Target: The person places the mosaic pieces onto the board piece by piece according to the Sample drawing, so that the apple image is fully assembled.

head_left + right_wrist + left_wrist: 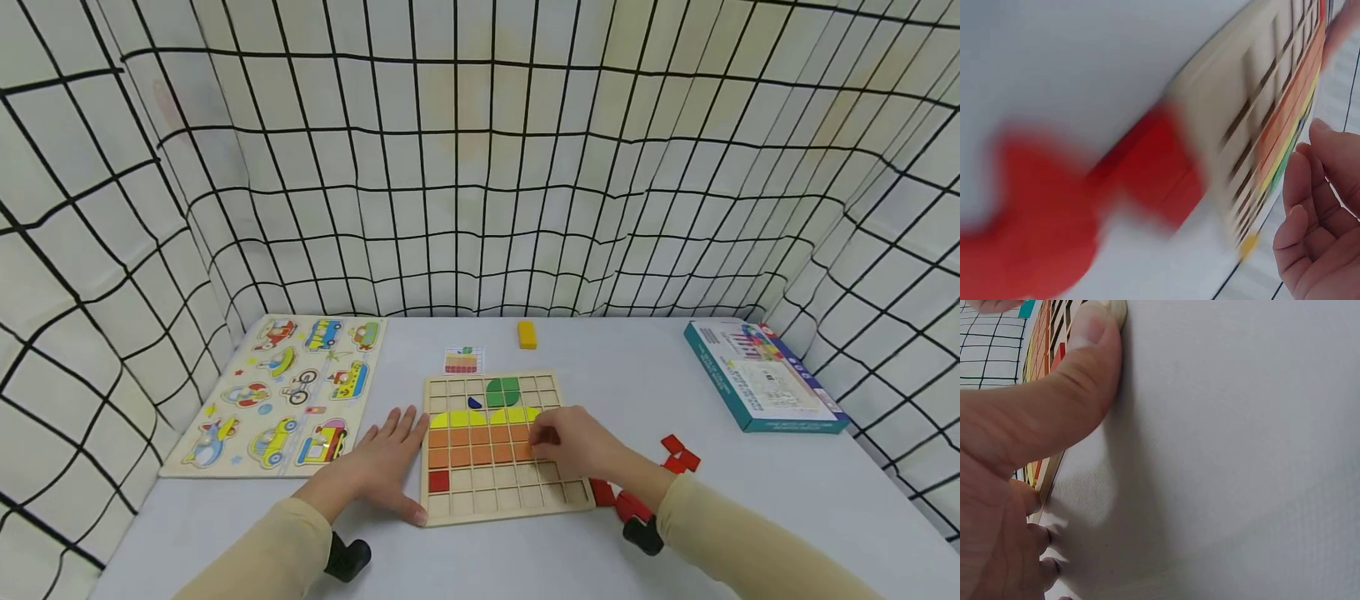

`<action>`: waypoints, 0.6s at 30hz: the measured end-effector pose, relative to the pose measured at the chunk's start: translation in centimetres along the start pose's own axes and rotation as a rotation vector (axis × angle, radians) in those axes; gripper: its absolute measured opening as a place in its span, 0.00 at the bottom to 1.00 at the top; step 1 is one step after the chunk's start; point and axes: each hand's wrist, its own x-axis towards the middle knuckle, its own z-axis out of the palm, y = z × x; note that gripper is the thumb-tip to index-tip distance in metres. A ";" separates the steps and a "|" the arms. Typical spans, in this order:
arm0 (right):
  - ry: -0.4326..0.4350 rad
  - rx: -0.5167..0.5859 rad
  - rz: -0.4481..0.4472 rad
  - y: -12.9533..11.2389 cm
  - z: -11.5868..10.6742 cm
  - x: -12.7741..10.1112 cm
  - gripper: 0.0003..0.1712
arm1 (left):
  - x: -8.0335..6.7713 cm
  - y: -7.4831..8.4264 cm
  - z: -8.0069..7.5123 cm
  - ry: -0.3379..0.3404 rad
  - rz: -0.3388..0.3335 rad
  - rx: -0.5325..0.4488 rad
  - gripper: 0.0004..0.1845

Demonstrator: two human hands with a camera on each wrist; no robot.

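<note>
A wooden grid board [510,500] lies on the table with yellow half-round pieces [450,419], orange squares [480,455], a green shape [503,392], a small blue piece [475,402] and one red square [438,481] in it. My left hand [386,462] rests along its left side, fingers spread and thumb at the near left corner. Over the board's right side, my right hand [577,442] has its fingertips bent down at the end of the orange rows. The right wrist view shows thumb and forefinger [1299,181] close together, with no piece visible between them.
Several red pieces [675,458] lie right of the board, some against its edge. A pattern card [463,360] and a yellow block [527,335] sit behind it. A vehicle puzzle board [281,400] is at left, a teal-edged box [765,375] at right. Black netting [480,192] surrounds the table.
</note>
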 end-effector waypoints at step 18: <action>-0.112 0.000 0.132 6.6 -2.6 -5.3 0.12 | 0.1 0.0 0.1 -0.002 0.005 0.002 0.72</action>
